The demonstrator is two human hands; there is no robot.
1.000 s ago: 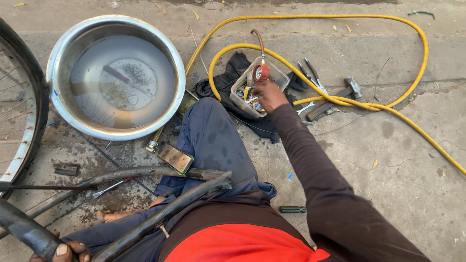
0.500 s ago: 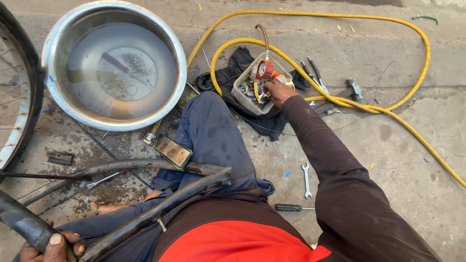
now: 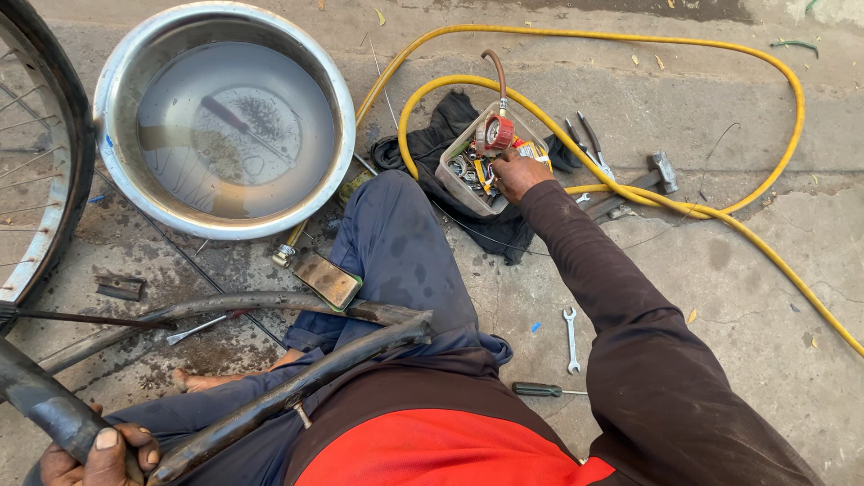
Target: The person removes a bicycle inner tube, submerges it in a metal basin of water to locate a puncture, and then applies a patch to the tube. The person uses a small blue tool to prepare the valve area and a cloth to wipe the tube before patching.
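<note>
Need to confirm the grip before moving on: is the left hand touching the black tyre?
Touching. The head view shows the left hand wrapped around the black tyre, its fingers curled over the rubber with no gap.

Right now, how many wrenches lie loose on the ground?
1 clearly: a small wrench on the concrete beside the right sleeve. More tools may be hidden in the plastic box or near the hammer.

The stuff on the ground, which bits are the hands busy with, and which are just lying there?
In hand:
black rubber bicycle tyre, in the left hand
small clear plastic box of parts, touched by the right hand

Lying about:
big round metal basin of water
yellow hose
small silver spanner
dark-handled screwdriver
hammer
</note>
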